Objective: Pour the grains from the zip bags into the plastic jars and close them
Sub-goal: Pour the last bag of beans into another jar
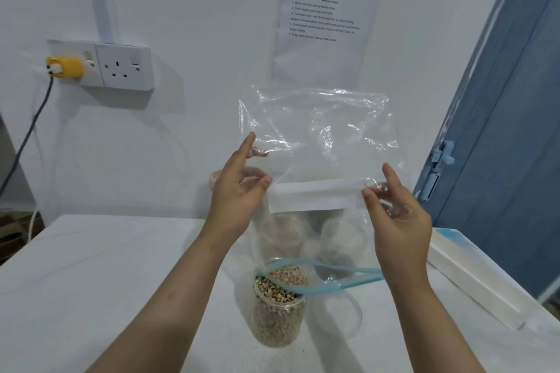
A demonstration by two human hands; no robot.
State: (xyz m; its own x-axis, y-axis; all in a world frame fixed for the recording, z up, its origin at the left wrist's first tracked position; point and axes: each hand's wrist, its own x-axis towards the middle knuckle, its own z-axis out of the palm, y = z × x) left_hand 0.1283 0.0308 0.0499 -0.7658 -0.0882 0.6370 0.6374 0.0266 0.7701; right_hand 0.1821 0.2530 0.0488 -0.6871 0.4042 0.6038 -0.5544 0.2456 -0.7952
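Covering table: white cloth; white wall.

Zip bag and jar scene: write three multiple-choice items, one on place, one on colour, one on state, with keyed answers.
1. Where is the zip bag's open mouth?
A. over the filled jar
B. flat on the table
C. against the wall socket

2. What colour is the bag's zip strip?
A. red
B. blue
C. black

3. How is the bag held?
A. left hand alone
B. lying unheld
C. both hands, right hand too

Answers: A, the mouth hangs at the jar's rim; B, the strip is blue; C, each hand pinches a side.
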